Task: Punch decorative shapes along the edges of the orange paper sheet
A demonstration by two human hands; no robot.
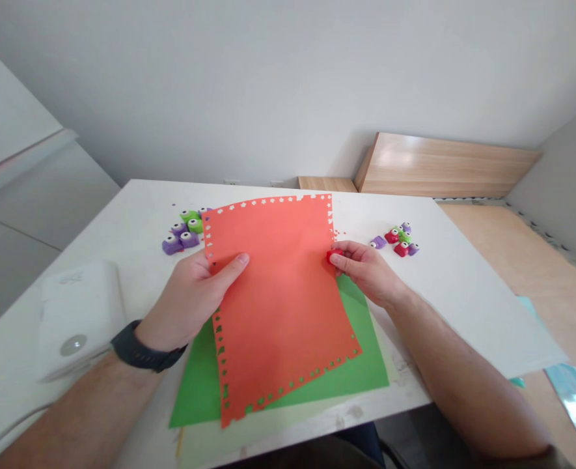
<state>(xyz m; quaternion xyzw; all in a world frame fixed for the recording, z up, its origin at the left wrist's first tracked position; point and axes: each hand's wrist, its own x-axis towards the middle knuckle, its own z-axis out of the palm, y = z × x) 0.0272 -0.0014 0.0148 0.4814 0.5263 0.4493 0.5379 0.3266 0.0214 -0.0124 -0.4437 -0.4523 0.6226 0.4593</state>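
My left hand (202,283) grips the left edge of a sheet of orange paper (282,286), thumb on top. Small punched shapes line its top, left and bottom edges and the upper part of its right edge. At the right edge, my right hand (363,267) is closed around a small red craft punch (334,255), pinched between thumb and fingers. The punch sits at the paper's edge; whether the paper is inside its slot is hidden. Beneath lies a sheet of green paper (366,339), with paler sheets under it.
Several purple and green punches (185,232) stand at the back left. More purple, red and green punches (401,240) lie to the right. Tiny red paper bits (342,232) are scattered behind my right hand. A white device (80,312) with a cable sits on the white table (453,286).
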